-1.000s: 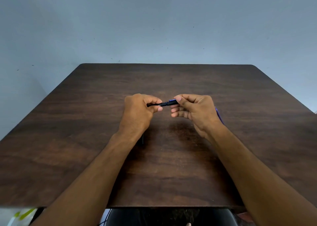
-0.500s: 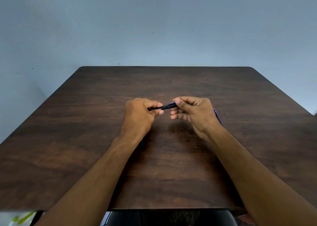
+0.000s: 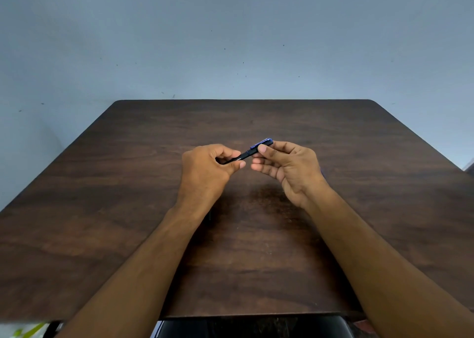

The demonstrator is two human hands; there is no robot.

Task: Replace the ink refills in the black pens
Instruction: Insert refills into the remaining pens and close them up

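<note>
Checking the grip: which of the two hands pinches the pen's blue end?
The right hand; its thumb presses the pen's blue end, while the left hand holds the black part.

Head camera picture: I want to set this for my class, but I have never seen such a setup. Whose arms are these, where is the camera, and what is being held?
No machine here: a person wears one wide-angle camera on the head, looking forward and down, so the arms are their own. They work over a dark wooden table against a pale wall. The left hand grips the body of a black pen. The right hand pinches its other end, where a blue clip shows. The pen is held above the table, not resting on it.
</note>
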